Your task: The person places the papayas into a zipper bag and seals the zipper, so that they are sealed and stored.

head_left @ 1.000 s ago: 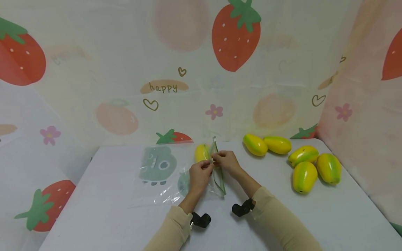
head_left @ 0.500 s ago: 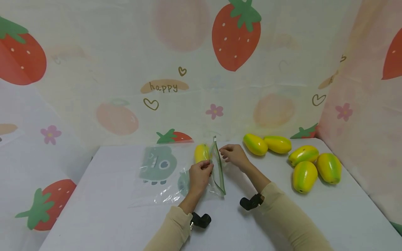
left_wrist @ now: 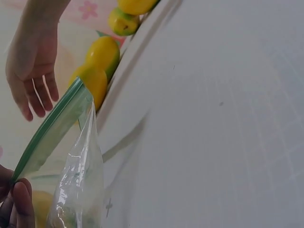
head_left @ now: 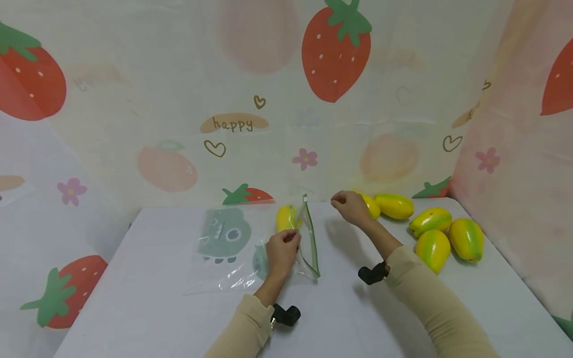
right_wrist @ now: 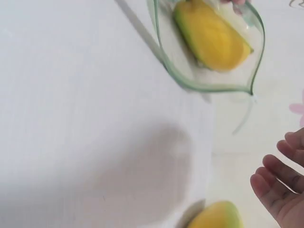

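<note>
My left hand (head_left: 282,253) pinches the rim of a clear zip bag (head_left: 203,278) with a green seal and a blue-green cartoon print. The bag lies on the table, its mouth gaping to the right. Inside is one yellow-green papaya-like fruit (head_left: 284,219), also visible through the mouth in the right wrist view (right_wrist: 211,35). Apart from the bag, my right hand (head_left: 353,208) hovers with loosely bent fingers and nothing in them. It partly covers the leftmost loose fruit (head_left: 371,205). In the left wrist view the right hand (left_wrist: 35,66) shows beyond the green seal (left_wrist: 47,123).
Several more such fruits stand at the table's right side, among them one at the back (head_left: 394,206) and one farther right (head_left: 467,240). The white table (head_left: 156,318) meets a strawberry-print cloth wall (head_left: 179,99) behind and at both sides.
My right hand has left the bag's mouth and moved right and back, toward the loose fruits. The left hand keeps its pinch on the bag, nearly in place.
</note>
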`<state>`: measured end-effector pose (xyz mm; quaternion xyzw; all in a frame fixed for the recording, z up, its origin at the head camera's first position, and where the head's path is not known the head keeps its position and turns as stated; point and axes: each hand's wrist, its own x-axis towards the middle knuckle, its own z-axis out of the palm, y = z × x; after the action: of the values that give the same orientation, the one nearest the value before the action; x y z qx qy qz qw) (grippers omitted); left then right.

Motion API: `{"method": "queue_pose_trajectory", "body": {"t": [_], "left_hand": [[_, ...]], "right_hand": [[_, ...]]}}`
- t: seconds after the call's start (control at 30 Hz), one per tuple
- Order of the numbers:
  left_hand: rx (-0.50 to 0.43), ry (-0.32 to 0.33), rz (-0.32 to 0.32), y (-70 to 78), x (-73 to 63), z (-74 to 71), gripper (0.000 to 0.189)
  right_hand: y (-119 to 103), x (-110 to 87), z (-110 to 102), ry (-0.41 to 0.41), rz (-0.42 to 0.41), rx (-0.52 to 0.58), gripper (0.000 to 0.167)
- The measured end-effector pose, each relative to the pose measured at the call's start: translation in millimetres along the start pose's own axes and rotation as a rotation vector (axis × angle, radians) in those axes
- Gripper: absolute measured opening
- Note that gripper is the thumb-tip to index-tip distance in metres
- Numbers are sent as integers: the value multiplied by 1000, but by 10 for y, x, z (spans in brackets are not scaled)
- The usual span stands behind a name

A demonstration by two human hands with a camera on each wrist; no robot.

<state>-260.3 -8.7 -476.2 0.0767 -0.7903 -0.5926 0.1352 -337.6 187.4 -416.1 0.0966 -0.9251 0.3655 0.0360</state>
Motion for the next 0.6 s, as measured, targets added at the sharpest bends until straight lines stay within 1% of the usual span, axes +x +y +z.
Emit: {"method": "queue_pose_trajectory", "body": {"t": [0.13, 0.2, 0.33, 0.47, 0.6], "left_hand": [[-11, -17, -23, 16, 0, -7, 17], [-11, -24, -27, 29, -1, -9, 17], [-1, -26, -10, 30, -2, -5, 18], [-4, -22, 2, 36, -5, 1, 17], [-4, -8, 19, 46, -11, 6, 16]], "right_hand": [[87, 41, -127, 28, -14, -88, 26], [120, 56, -186, 37, -12, -153, 27], [165, 77, -290, 29, 25, -270, 31], [205, 105, -355, 14, 60, -316, 38], [236, 124, -372, -29, 119, -357, 44]]}}
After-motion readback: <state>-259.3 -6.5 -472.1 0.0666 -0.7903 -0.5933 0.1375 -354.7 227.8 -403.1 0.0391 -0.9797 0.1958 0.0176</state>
